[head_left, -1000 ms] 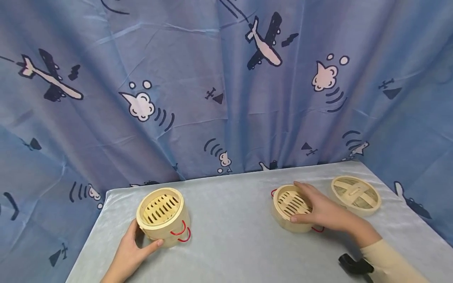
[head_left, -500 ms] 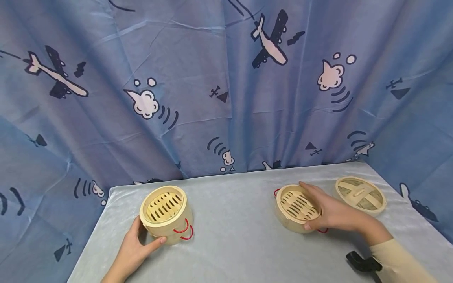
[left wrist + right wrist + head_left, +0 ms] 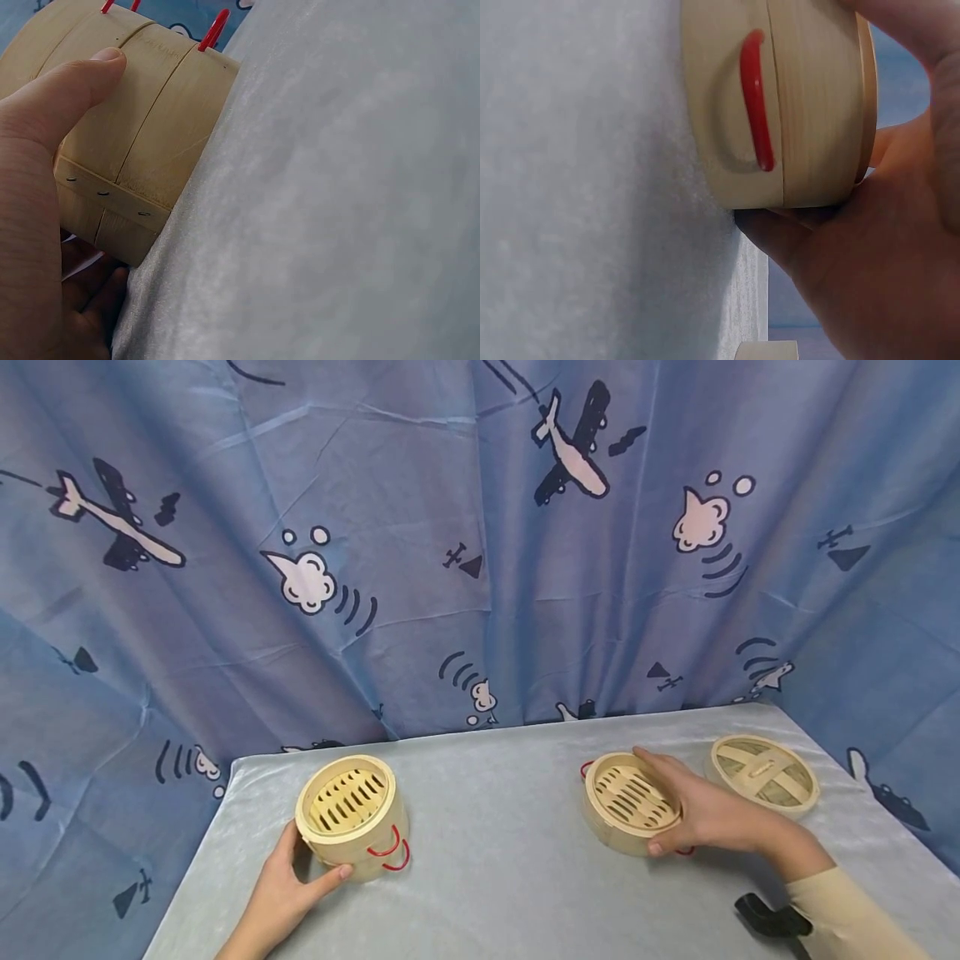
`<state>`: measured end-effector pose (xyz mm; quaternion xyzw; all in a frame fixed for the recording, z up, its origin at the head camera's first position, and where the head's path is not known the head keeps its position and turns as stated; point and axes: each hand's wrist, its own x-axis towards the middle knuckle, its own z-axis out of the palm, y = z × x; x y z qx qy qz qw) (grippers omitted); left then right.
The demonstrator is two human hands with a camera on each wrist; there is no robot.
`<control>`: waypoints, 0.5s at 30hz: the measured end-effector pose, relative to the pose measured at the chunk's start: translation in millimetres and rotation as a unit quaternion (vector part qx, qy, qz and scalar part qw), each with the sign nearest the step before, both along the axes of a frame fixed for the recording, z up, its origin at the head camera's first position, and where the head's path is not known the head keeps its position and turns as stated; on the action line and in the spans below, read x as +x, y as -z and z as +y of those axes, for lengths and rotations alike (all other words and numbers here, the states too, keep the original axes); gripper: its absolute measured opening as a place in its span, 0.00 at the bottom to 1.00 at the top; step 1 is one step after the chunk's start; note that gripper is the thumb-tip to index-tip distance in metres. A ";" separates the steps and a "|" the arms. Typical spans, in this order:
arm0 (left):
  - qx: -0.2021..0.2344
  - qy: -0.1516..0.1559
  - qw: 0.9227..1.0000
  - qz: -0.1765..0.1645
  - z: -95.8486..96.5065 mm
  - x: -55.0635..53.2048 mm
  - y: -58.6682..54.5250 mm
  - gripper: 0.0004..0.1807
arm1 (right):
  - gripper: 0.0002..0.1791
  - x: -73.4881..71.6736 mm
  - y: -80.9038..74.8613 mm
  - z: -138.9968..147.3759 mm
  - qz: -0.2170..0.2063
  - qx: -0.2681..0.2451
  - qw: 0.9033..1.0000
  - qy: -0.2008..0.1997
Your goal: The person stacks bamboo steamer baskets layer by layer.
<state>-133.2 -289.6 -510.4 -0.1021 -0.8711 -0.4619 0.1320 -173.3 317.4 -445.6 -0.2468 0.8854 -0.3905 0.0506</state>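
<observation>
On the left of the table stands a stack of two bamboo steamer baskets [image 3: 352, 843], slatted inside, with red loop handles at its right side. My left hand [image 3: 281, 889] grips the stack from the near left, thumb on the front wall. In the left wrist view the thumb lies on the bamboo wall [image 3: 150, 112], and other fingers show low behind it. A single bamboo steamer basket [image 3: 609, 828] rests to the right, slats showing. My right hand [image 3: 708, 810] holds it by its right side, thumb in front and fingers at the far rim. Its red handle [image 3: 756, 101] shows in the right wrist view.
A round woven bamboo lid [image 3: 761, 771] lies at the back right, just beyond my right hand. Pale grey cloth [image 3: 495, 852] covers the table. A blue curtain [image 3: 420, 568] with airplane prints hangs behind it. A black object [image 3: 772, 917] sits at my right sleeve.
The head view has shifted slightly. My right thumb has slid rightward along the near rim of the single basket, down to its front wall. The left hand keeps its grip on the stack.
</observation>
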 end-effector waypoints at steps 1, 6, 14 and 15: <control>0.000 0.000 1.000 0.000 -0.2 0.3 -0.1 0.54 | 0.74 0.0 -0.3 -0.7 0.003 0.004 1.000 0.002; 0.005 0.002 1.000 0.002 0.3 0.5 -0.8 0.54 | 0.73 -0.7 -1.3 -1.4 0.018 0.024 0.999 0.016; 0.015 0.006 1.000 0.010 -0.9 -0.6 -0.3 0.53 | 0.72 -1.7 0.9 -1.1 0.021 0.035 0.999 0.024; 0.014 0.006 1.000 0.009 -1.1 -0.2 0.0 0.53 | 0.72 -1.5 1.5 -1.6 0.021 0.037 0.999 0.025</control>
